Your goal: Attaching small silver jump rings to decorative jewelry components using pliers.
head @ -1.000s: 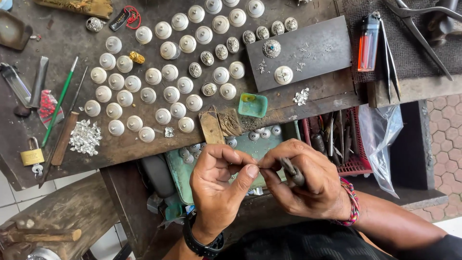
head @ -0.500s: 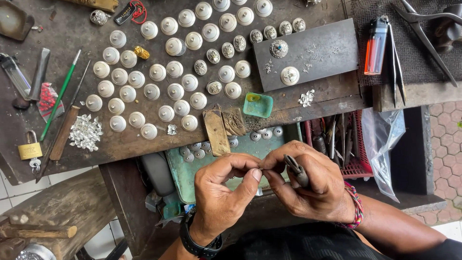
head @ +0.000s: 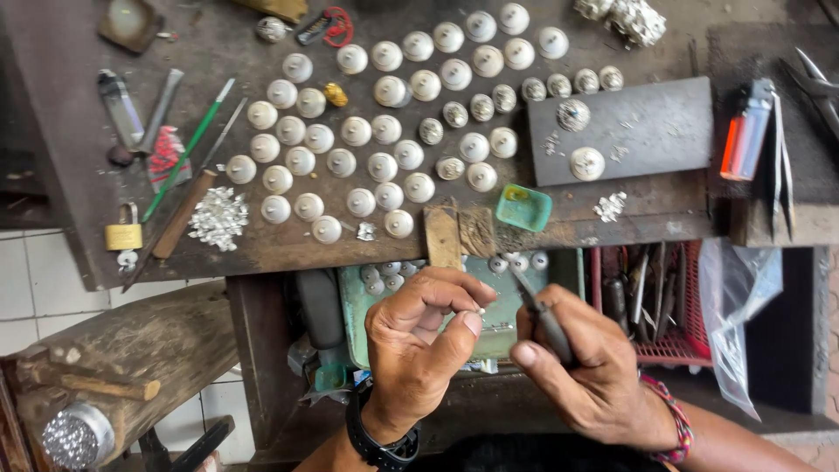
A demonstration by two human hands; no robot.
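My left hand [head: 419, 336] pinches a tiny pale piece [head: 480, 311] between thumb and forefinger, just below the bench edge. My right hand [head: 581, 358] grips dark metal pliers [head: 537, 308] whose tips point up and left, a short gap from that piece. Both hands hover over a green tray [head: 363, 306] holding small silver domes. On the dark wooden workbench [head: 70, 131] above lie several rows of white round dome pieces [head: 382, 166]. A wristwatch sits on my left wrist, a woven bracelet on my right.
A grey slab [head: 647, 131] carries two ornate round pieces. A small teal cup [head: 523, 207], an orange lighter [head: 745, 131], tweezers [head: 780, 170], a brass padlock [head: 123, 234], a green-handled tool [head: 188, 149], silver scraps [head: 218, 217] and a red tool basket [head: 651, 306] surround the work.
The pliers have drawn back slightly to the right from the pinched piece. The view has shifted, so the bench sits lower and further right in frame.
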